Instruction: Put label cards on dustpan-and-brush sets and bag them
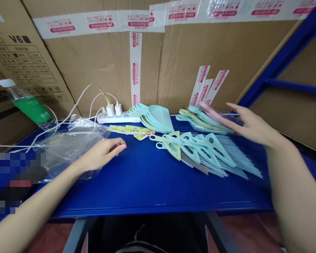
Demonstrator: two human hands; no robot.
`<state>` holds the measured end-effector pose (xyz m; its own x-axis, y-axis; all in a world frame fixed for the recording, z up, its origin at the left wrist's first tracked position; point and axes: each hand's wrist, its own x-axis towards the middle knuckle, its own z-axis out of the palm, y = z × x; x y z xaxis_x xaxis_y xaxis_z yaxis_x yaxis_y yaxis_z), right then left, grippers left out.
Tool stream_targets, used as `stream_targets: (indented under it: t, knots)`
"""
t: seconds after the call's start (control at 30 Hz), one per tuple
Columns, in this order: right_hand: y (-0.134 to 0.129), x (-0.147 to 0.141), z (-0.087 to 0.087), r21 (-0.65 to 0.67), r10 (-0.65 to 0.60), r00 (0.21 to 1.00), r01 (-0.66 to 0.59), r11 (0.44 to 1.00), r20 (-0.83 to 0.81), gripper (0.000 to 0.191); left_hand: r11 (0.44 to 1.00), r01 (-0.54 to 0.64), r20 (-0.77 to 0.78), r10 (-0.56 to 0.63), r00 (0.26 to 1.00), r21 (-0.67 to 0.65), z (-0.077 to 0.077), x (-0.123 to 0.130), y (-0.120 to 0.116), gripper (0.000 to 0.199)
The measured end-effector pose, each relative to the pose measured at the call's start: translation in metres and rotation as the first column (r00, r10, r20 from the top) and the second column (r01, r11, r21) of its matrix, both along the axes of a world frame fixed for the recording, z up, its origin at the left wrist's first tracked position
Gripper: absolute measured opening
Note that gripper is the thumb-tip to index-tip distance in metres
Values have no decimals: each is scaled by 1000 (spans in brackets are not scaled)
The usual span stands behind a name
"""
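Note:
My left hand (pixel 105 151) rests over the blue table beside a clear plastic bag, its fingers curled with nothing showing in them. At the right, my right hand (pixel 250 123) has its fingers spread at a pink dustpan (pixel 213 114); the thumb overlaps its near end, and I cannot tell whether it touches. That pink piece lies on a pile of green and light-blue dustpans (pixel 193 121). In front, several small hand brushes (pixel 200 149) with yellow-green and light-blue handles overlap, bristles pointing right. A stack of light-blue dustpans (pixel 160 117) sits at the back middle.
Printed label cards (pixel 131 130) lie behind my left hand. The plastic bag (pixel 65 151), a green-labelled bottle (pixel 31 107) and a power strip (pixel 118 117) with chargers and white cables occupy the left. Cardboard boxes (pixel 100 66) wall the back; a blue metal frame (pixel 281 52) stands right.

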<state>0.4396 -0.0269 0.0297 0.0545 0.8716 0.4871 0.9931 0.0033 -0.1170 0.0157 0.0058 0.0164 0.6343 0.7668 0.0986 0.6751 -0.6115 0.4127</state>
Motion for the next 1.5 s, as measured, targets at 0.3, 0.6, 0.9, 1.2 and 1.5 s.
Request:
stream_targets:
  t: [0.3, 0.6, 0.9, 1.2, 1.5]
  knots:
    - [-30, -35, -27, -213, 322, 938, -292, 932, 125, 37, 999, 3, -62, 0, 998, 54, -3, 0, 1, 37]
    - [-30, -54, -25, 51, 227, 947, -244, 968, 228, 30, 994, -8, -114, 21, 993, 109, -6, -1, 2, 35]
    - [-19, -145, 1, -8, 552, 796, -568, 823, 247, 25, 986, -34, -218, 70, 973, 166, -4, -1, 2, 30]
    - [7, -207, -19, -257, 663, 735, -619, 742, 143, 17, 956, -35, -378, 149, 914, 292, -8, -4, 1, 25]
    - [-7, -214, -46, -205, 750, 656, -726, 657, 82, 13, 958, -29, -452, 161, 878, 284, -12, -3, 4, 23]
